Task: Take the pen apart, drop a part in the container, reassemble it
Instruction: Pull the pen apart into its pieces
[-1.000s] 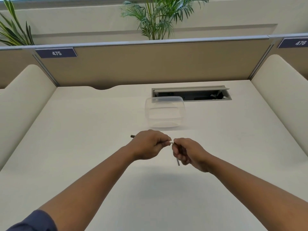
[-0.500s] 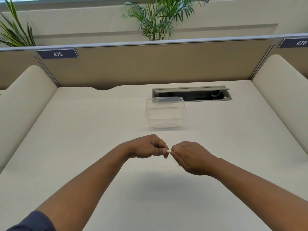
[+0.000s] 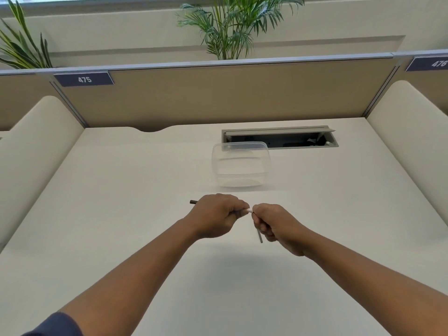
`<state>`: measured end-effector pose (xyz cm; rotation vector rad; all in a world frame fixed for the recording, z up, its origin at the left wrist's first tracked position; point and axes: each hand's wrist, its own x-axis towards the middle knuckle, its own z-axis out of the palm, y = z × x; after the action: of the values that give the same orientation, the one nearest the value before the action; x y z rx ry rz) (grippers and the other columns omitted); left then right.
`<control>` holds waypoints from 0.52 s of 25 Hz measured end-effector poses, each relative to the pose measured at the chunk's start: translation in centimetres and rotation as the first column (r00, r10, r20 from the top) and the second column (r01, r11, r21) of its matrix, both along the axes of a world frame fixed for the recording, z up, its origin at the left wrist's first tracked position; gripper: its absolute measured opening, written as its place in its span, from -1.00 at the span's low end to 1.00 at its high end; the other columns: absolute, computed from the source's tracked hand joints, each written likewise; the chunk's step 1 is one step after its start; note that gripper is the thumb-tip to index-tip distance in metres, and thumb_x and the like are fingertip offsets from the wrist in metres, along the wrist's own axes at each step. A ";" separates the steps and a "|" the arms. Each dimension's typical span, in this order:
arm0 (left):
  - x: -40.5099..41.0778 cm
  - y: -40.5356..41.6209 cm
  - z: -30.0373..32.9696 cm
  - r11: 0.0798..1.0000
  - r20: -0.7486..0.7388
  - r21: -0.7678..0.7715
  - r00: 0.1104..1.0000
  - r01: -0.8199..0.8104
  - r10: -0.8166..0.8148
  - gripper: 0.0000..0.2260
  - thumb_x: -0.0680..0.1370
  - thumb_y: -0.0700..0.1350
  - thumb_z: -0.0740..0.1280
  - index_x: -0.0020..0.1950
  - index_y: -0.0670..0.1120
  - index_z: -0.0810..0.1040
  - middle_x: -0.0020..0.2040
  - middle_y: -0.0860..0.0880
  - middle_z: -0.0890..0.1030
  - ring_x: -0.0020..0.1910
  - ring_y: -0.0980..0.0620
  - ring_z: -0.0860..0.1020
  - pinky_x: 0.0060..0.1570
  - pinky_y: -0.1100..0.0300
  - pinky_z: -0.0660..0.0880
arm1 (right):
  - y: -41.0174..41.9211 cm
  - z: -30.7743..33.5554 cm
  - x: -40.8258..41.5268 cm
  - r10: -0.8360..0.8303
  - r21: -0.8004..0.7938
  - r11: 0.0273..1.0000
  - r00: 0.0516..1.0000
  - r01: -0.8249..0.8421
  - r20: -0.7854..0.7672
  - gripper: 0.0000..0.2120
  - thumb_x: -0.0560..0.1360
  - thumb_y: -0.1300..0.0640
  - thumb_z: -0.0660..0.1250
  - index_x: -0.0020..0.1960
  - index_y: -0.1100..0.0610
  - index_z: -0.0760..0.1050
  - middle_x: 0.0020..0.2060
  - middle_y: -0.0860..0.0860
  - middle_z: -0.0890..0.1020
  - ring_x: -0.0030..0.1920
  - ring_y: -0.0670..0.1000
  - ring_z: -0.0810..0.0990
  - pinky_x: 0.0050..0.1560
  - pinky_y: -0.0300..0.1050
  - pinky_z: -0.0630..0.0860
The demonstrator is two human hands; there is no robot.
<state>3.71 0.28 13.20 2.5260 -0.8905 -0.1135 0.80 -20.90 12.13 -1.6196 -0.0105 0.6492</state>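
— While both hands hang above the tabletop [image 3: 121, 214], what does each one hold?

— The left hand [image 3: 215, 215] has its fingers curled round the pen [image 3: 246, 211]. A dark end pokes out of the fist toward 9 o'clock, and a short white end shows at the thumb side, toward 3 o'clock.

— And the right hand [image 3: 278, 226]?

— It is curled too, thumb and forefinger meeting the white end of the pen, so the two hands nearly touch. A thin grey rod [image 3: 259, 236] sticks out below its fingers, pointing toward 6 o'clock. Whether that rod is a loose part or joined to the pen, I cannot tell; the fingers hide the joint.

— Where is the container [image 3: 240, 163]?

— At 12 o'clock from the hands, standing on the tabletop, apart from them. It is clear plastic, with rounded corners, and its top is open.

— What lies past it?

— A cable hatch [image 3: 278, 139] with its lid up, set into the tabletop at about 1 o'clock from the container, just behind it. Then the tan partition [image 3: 218, 93], with a label reading 475 [image 3: 84, 79] at 10 o'clock and one reading 476 [image 3: 434, 63] at 2 o'clock. A palm plant [image 3: 230, 25] rises behind the partition at 12 o'clock.

— Anything else of the person?

— Bare forearms, and a dark blue sleeve [image 3: 53, 326] at 7 o'clock.
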 end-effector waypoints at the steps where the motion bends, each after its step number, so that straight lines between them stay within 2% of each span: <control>1: 0.3 0.0 0.2 1.000 -0.112 0.002 0.994 -0.016 0.016 -0.80 0.67 0.08 0.20 0.01 0.11 0.60 -0.21 0.15 0.61 -0.19 0.11 0.50 -0.17 0.07 0.54 | 0.1 -0.2 -0.2 0.020 -0.086 0.996 0.989 -0.007 0.149 -0.66 0.61 -0.04 0.11 -0.33 -0.02 0.37 -0.45 -0.15 0.37 -0.43 -0.09 0.23 -0.42 -0.22 0.23; 2: 0.6 0.1 0.4 0.999 -0.246 -0.004 0.969 -0.039 0.037 -0.81 0.66 0.11 0.22 0.01 0.15 0.63 -0.18 0.20 0.63 -0.16 0.15 0.53 -0.13 0.12 0.54 | 0.0 -0.5 -0.3 0.071 -0.191 0.981 0.949 -0.011 0.308 -0.65 0.63 -0.04 0.08 -0.33 -0.06 0.33 -0.45 -0.17 0.37 -0.43 -0.11 0.26 -0.40 -0.20 0.26; 3: 0.8 0.2 0.6 0.998 -0.376 -0.025 0.925 -0.062 0.048 -0.81 0.65 0.13 0.25 -0.01 0.18 0.65 -0.16 0.25 0.64 -0.14 0.20 0.54 -0.11 0.19 0.52 | -0.2 -0.8 -0.3 0.170 -0.335 0.942 0.868 -0.004 0.467 -0.66 0.65 -0.05 0.06 -0.30 -0.10 0.32 -0.44 -0.16 0.38 -0.41 -0.11 0.29 -0.37 -0.18 0.27; 4: 0.9 0.2 0.7 0.996 -0.475 -0.052 0.879 -0.075 0.042 -0.82 0.64 0.12 0.27 -0.06 0.19 0.66 -0.16 0.29 0.64 -0.14 0.26 0.55 -0.11 0.26 0.49 | -0.7 -1.1 -0.3 0.309 -0.490 0.871 0.737 0.035 0.601 -0.69 0.66 -0.05 0.04 -0.26 -0.13 0.31 -0.42 -0.15 0.40 -0.37 -0.09 0.32 -0.35 -0.16 0.29; 5: 0.9 0.2 0.8 0.994 -0.531 -0.073 0.847 -0.076 0.026 -0.81 0.64 0.11 0.29 -0.10 0.20 0.66 -0.18 0.34 0.63 -0.17 0.31 0.54 -0.14 0.33 0.45 | -1.2 -1.2 -0.2 0.457 -0.621 0.777 0.590 0.098 0.665 -0.72 0.66 -0.05 0.03 -0.21 -0.12 0.32 -0.38 -0.14 0.43 -0.34 -0.08 0.33 -0.35 -0.13 0.30; 6: 0.7 0.2 0.7 0.994 -0.546 -0.079 0.838 -0.074 0.019 -0.81 0.64 0.09 0.29 -0.12 0.20 0.66 -0.21 0.35 0.62 -0.21 0.33 0.53 -0.18 0.36 0.43 | -1.7 -1.2 0.1 0.556 -0.690 0.708 0.482 0.153 0.677 -0.73 0.66 -0.05 0.02 -0.17 -0.09 0.37 -0.34 -0.12 0.46 -0.31 -0.05 0.35 -0.35 -0.10 0.34; 7: 0.6 0.1 0.5 0.994 -0.525 -0.072 0.850 -0.079 0.029 -0.81 0.64 0.10 0.29 -0.11 0.20 0.65 -0.23 0.31 0.62 -0.24 0.29 0.52 -0.20 0.32 0.44 | -1.9 -1.3 0.2 0.572 -0.703 0.688 0.460 0.183 0.679 -0.73 0.66 -0.05 0.02 -0.14 -0.09 0.40 -0.32 -0.10 0.50 -0.29 -0.04 0.36 -0.35 -0.07 0.38; 8: 0.4 0.0 0.3 0.994 -0.471 -0.053 0.880 -0.090 0.055 -0.81 0.64 0.11 0.27 -0.08 0.19 0.65 -0.24 0.24 0.63 -0.25 0.21 0.52 -0.21 0.24 0.46 | -1.8 -1.2 0.1 0.504 -0.671 0.724 0.541 0.161 0.674 -0.73 0.66 -0.07 0.03 -0.15 -0.14 0.41 -0.32 -0.09 0.51 -0.29 -0.05 0.37 -0.33 -0.04 0.40; 9: 0.3 -0.1 0.1 0.994 -0.395 -0.034 0.915 -0.102 0.080 -0.81 0.65 0.12 0.25 -0.05 0.16 0.63 -0.26 0.15 0.63 -0.26 0.13 0.52 -0.21 0.15 0.48 | -1.3 -1.0 -0.1 0.338 -0.565 0.819 0.710 0.101 0.618 -0.71 0.64 -0.09 0.05 -0.19 -0.15 0.43 -0.34 -0.06 0.53 -0.31 -0.06 0.39 -0.29 -0.02 0.41; 10: 0.2 -0.2 0.0 0.994 -0.310 -0.023 0.946 -0.105 0.093 -0.79 0.65 0.11 0.22 -0.04 0.11 0.61 -0.27 0.07 0.61 -0.26 0.06 0.50 -0.23 0.11 0.48 | -0.9 -0.6 -0.1 0.157 -0.401 0.915 0.876 0.044 0.455 -0.67 0.62 -0.12 0.08 -0.23 -0.09 0.46 -0.36 -0.02 0.54 -0.33 -0.04 0.41 -0.27 0.00 0.41; 11: 0.2 -0.3 -0.2 0.996 -0.222 -0.018 0.971 -0.091 0.085 -0.77 0.66 0.09 0.20 -0.07 0.04 0.58 -0.30 0.03 0.58 -0.26 0.02 0.49 -0.26 0.08 0.48 | -0.5 -0.2 0.0 0.023 -0.239 0.970 0.971 0.036 0.239 -0.63 0.60 -0.14 0.11 -0.27 -0.02 0.50 -0.37 0.01 0.56 -0.36 -0.02 0.41 -0.30 -0.02 0.38; 12: 0.2 -0.4 -0.3 0.998 -0.145 -0.015 0.987 -0.069 0.066 -0.75 0.66 0.07 0.19 -0.12 -0.01 0.52 -0.32 0.01 0.55 -0.26 0.00 0.46 -0.27 0.04 0.48 | -0.3 0.1 0.1 -0.051 -0.116 0.992 0.998 0.054 0.030 -0.60 0.59 -0.16 0.14 -0.29 0.03 0.52 -0.36 0.04 0.57 -0.39 -0.01 0.40 -0.35 -0.08 0.34; 13: 0.1 -0.4 -0.3 0.999 -0.086 -0.013 0.995 -0.051 0.050 -0.73 0.66 0.05 0.18 -0.16 -0.04 0.47 -0.33 0.01 0.53 -0.26 -0.01 0.45 -0.27 0.02 0.48 | -0.1 0.3 0.2 -0.080 -0.036 0.996 0.990 0.076 -0.113 -0.59 0.59 -0.16 0.17 -0.28 0.06 0.55 -0.37 0.05 0.57 -0.41 -0.02 0.38 -0.40 -0.14 0.29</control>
<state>3.85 -0.16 12.85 2.5072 -0.7903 -0.1970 0.99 -21.05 12.43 -1.6031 0.1472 0.6840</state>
